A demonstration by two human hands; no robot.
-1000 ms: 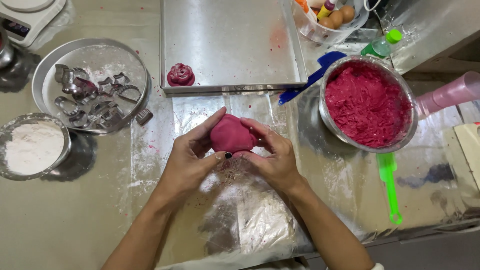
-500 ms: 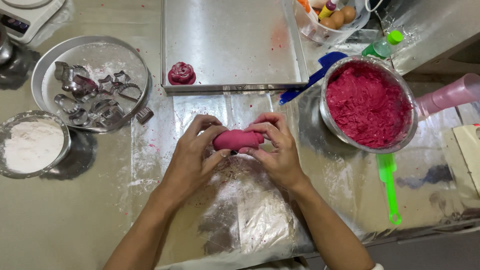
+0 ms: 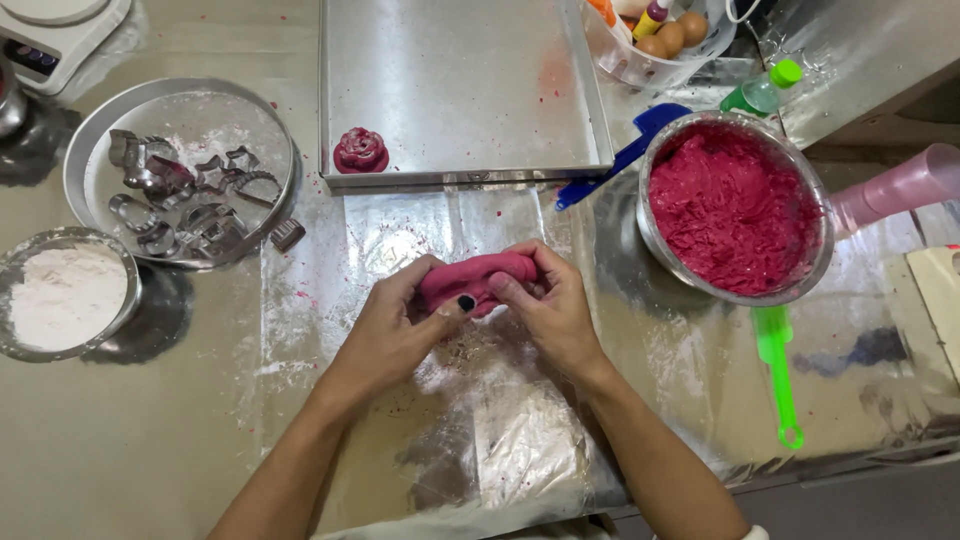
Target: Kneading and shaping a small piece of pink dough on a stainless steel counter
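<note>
Two hands hold one lump of pink dough (image 3: 478, 277) between them. The left hand (image 3: 395, 325) has its fingers curled tight over the left end of the dough, and its thumb, with a dark nail, presses on the front. The right hand (image 3: 552, 305) is closed on the right end, with its thumb pushed into the front too. The dough is squashed long and flat, and it sits in the gap between both hands, up near the fingertips. It is above a clear plastic sheet (image 3: 500, 430) that covers the table, but I cannot tell if it touches the sheet.

The other things are told from the dough. Just behind it is a big metal tray (image 3: 460, 90). A small pink dough flower (image 3: 360, 151) sits at the near left corner of that tray. To the right of the dough is a metal bowl (image 3: 650, 240) full of more pink dough. A green spatula (image 3: 778, 370) lies in front of that bowl, and a blue spatula (image 3: 625, 150) lies behind the bowl. Far to the left of the dough is a round pan (image 3: 180, 100) with metal cookie cutters (image 3: 185, 195) in it. In front of that pan is a small bowl of white flour (image 3: 65, 295).
</note>
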